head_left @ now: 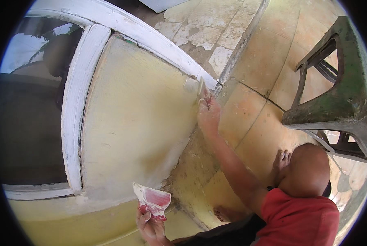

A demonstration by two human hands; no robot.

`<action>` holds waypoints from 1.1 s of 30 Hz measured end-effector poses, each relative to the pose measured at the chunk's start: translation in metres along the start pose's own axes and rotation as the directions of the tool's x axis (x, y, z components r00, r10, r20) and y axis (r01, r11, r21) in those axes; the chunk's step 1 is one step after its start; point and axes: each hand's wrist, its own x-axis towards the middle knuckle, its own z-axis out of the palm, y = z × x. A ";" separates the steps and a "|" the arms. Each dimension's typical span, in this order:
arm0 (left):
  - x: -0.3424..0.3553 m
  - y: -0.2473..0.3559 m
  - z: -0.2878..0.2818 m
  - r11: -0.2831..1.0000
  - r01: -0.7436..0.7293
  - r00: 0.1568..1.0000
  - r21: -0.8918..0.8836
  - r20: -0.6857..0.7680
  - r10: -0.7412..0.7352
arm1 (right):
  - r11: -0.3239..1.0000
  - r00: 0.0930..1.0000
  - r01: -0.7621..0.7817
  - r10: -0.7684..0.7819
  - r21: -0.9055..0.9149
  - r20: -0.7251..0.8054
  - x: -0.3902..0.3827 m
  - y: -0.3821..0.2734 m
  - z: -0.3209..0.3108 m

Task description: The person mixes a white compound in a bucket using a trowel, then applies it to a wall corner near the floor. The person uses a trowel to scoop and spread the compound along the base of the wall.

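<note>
My left hand [150,226] grips a red putty spreader [158,198] by its lower end. White putty is smeared over its face and along its edges. My right arm reaches out to the far corner of a pale yellow wall panel [138,98]. There my right hand [209,112] is closed on a thin, pale putty knife [201,85], seen nearly edge-on. Its blade is at the wall, beside a whitish putty patch [190,85] and close to the white wooden frame [150,36]. Whether the blade's whole edge touches the wall, I cannot tell.
A dark green plastic stool [335,96] stands on the tiled floor [259,61] to the right. Left of the panel is a dark glass pane [31,131] behind a white upright [79,102]. My bent knee [310,170] and bare foot [281,162] are at lower right.
</note>
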 end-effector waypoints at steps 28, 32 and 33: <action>0.003 0.013 0.005 0.989 0.086 0.993 0.122 -0.097 -0.074 | 0.955 0.935 -0.124 0.022 0.268 0.355 -0.013 -0.027 -0.115; 0.023 0.014 -0.032 0.947 0.164 0.985 0.276 -0.088 -0.146 | 0.929 0.693 -0.236 -0.043 0.283 0.720 -0.074 0.006 -0.089; 0.026 0.008 -0.039 0.937 0.209 0.977 0.279 -0.108 -0.186 | 0.903 0.674 -0.274 -0.066 0.332 0.736 -0.090 0.016 -0.086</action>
